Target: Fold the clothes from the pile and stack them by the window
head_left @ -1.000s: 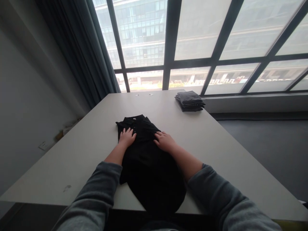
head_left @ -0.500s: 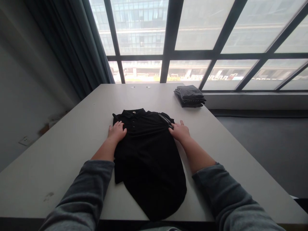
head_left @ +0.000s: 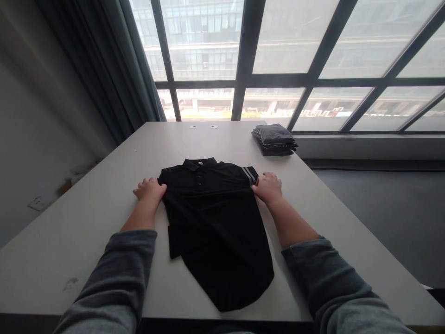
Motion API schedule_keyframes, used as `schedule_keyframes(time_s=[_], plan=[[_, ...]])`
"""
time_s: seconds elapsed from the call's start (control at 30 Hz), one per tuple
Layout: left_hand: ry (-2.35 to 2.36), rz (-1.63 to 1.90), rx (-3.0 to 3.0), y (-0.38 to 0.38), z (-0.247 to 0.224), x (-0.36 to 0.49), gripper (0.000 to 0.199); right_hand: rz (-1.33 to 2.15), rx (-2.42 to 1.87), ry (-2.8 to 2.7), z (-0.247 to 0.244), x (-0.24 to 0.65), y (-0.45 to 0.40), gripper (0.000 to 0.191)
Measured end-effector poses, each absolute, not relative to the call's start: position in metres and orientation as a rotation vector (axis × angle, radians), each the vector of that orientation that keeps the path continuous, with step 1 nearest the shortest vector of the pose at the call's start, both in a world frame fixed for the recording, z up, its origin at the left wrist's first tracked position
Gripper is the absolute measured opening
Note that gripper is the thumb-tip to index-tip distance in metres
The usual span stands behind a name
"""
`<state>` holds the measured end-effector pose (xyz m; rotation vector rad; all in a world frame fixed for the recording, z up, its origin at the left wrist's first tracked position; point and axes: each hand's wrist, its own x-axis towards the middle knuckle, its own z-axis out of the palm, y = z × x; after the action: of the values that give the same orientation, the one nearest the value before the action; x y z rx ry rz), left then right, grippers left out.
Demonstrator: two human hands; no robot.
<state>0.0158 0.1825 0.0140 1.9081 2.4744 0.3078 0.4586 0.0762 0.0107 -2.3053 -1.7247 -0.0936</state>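
A black polo shirt (head_left: pixel 215 222) lies front up on the white table (head_left: pixel 104 199), its collar toward the window and its hem near the front edge. My left hand (head_left: pixel 149 189) is closed on the left sleeve's edge. On the other side, my right hand (head_left: pixel 268 186) pinches the right sleeve, which shows two grey stripes. The lower left part of the shirt has a squared flap sticking out, and the hem on the right is rounded.
A stack of folded dark garments (head_left: pixel 274 139) sits at the table's back right corner. Behind the table stand large framed windows (head_left: pixel 274 104), with a dark curtain (head_left: pixel 114 69) at the left. A wall socket (head_left: pixel 37 203) is at far left.
My left hand has moved left from on top of the shirt to its sleeve edge. My right hand has shifted slightly right. The shirt's upper part is spread wider, and the striped sleeve lies flatter.
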Motion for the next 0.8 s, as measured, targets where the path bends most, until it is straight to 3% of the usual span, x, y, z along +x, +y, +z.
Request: schedule_keyframes(time_s=[0.13, 0.23, 0.33, 0.47, 0.63, 0.7, 0.8], plan=[[2.484, 0.488, 1.966, 0.177, 0.022, 0.003, 0.046, 0.026, -1.939, -1.975, 0.002, 0.454, 0.082, 0.059], [2.175, 0.644, 2.332, 0.172, 0.025, 0.013, 0.051, 0.235, -1.917, -2.073, -0.007, 0.453, 0.087, 0.057], [1.801, 0.426, 2.547, 0.171, 0.024, 0.026, 0.043, 0.251, -1.974, -2.077, -0.016, 0.457, 0.093, 0.057], [2.081, 0.156, 2.293, 0.177, 0.020, 0.023, 0.046, 0.274, -2.157, -1.962, -0.023, 0.463, 0.099, 0.066], [2.336, 0.187, 2.010, 0.183, 0.018, 0.007, 0.066, 0.252, -2.310, -1.907, -0.029, 0.468, 0.104, 0.073], [2.281, 0.299, 1.987, 0.185, 0.016, 0.005, 0.063, 0.235, -2.336, -1.895, -0.031, 0.471, 0.106, 0.074], [2.205, 0.479, 1.947, 0.188, 0.011, 0.001, 0.043, 0.229, -2.368, -1.856, -0.033, 0.479, 0.108, 0.076]])
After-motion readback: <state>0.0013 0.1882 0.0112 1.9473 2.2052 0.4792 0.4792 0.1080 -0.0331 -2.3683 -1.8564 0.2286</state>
